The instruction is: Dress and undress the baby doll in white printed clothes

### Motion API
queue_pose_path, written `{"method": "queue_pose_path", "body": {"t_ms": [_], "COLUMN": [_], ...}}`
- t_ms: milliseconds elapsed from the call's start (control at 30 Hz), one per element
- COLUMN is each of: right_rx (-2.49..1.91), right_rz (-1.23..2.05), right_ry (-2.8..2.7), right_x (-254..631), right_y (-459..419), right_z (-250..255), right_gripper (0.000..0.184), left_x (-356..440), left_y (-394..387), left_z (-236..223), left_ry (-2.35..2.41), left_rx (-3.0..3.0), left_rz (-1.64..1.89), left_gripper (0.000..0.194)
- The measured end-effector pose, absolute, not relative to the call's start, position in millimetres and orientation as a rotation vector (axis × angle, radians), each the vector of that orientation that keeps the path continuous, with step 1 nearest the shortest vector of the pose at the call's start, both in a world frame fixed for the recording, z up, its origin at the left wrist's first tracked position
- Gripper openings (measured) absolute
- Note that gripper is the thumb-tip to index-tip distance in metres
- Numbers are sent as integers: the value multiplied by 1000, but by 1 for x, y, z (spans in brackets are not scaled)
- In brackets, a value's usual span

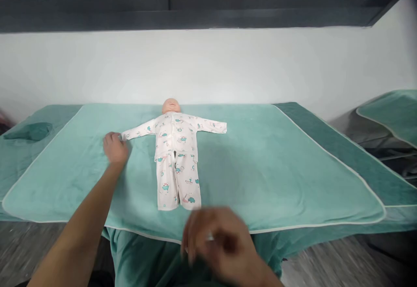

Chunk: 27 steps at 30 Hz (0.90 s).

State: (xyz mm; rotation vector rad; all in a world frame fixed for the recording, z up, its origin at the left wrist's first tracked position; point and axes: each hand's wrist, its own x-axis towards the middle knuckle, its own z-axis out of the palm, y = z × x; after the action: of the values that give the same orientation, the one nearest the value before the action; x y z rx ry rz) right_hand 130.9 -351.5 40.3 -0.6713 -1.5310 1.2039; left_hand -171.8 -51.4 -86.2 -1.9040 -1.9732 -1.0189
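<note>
A baby doll (176, 148) in white printed pyjamas lies face up on a light green towel (267, 161), arms spread, head toward the wall. My left hand (114, 147) reaches out and pinches the cuff of the doll's sleeve on the left side. My right hand (219, 242) hovers low in front of the doll's feet, near the towel's front edge; it is smeared by motion and its fingers hang down, so what it holds, if anything, is unclear.
The towel covers a table draped in darker green cloth (329, 130), set against a white wall. A small dark green bundle (31, 130) lies at the far left. Another green-covered table (391, 111) stands at the right, with grey floor in between.
</note>
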Motion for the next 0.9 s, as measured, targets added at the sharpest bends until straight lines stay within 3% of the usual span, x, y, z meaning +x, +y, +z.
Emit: {"method": "queue_pose_path", "body": {"t_ms": [100,200,333,433,533,767,900], "right_rx": [-1235,-1284,-1450,-1630,-1806,-1848,-1731], "right_rz": [705,454,401,452,280,245,319], "right_ry": [-1205,-1223,-1259,-1196,-1321,-1514,-1577], "right_x": [157,174,177,179,184,185,188], "right_y": [-272,-178,-99,-87,-94,-101,-98], "right_z": [21,-11,-62,-87,-94,-87,-92], "right_gripper": [19,19,18,16,15,25,21], "left_x": [-156,-140,-130,-130,-133,-133,-97], "left_y": [-67,-74,-69,-61,-53,-61,-73], "left_z": [-88,-88,-84,-81,-79,-82,-87], "left_ry": [-1716,-1342,-952,-827,-776,-1294,-1781], "left_rx": [-2130,-2419,-2644,-2702,-2733,-2626,-2566], "left_rz": [-841,-564,-290,-149,-78,-394,-1000], "left_gripper": [39,49,57,54,49,33,35]}}
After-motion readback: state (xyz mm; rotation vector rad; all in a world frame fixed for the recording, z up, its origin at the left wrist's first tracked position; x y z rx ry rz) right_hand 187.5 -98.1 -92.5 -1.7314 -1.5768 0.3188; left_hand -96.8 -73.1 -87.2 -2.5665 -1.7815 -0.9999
